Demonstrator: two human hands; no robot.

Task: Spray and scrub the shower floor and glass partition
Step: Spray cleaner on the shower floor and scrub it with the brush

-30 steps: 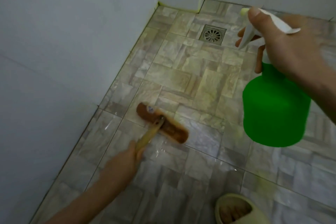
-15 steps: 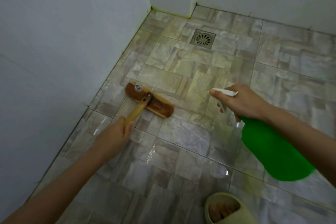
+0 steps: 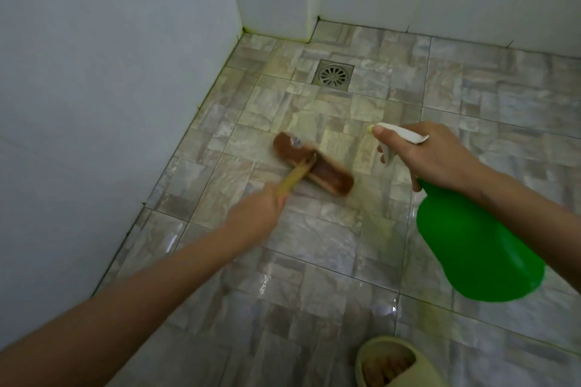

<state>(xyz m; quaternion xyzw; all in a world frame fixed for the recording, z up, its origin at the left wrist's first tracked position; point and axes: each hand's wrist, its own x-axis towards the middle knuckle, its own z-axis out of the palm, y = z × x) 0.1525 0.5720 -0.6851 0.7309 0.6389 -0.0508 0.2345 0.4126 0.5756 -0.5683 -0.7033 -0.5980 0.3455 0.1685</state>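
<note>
A brown wooden scrub brush (image 3: 312, 166) lies head-down on the stone-pattern shower floor (image 3: 314, 245), blurred by motion. My left hand (image 3: 259, 214) grips its pale wooden handle from the near side. To the right my right hand (image 3: 430, 157) holds a green spray bottle (image 3: 481, 248) by its white trigger head, fingers curled round the trigger, nozzle aimed left toward the tiles beside the brush. The bottle hangs tilted above the floor. No glass partition can be made out.
A square metal drain (image 3: 333, 74) sits in the floor near the far corner. White walls (image 3: 94, 88) close off the left side and the back. A pale yellow slipper with toes in it (image 3: 393, 361) is at the bottom edge. Wet sheen shows on the near tiles.
The brush has slid rightward and away from the left wall. My right hand with the spray bottle came down from high up to just above the floor and stays beside the brush.
</note>
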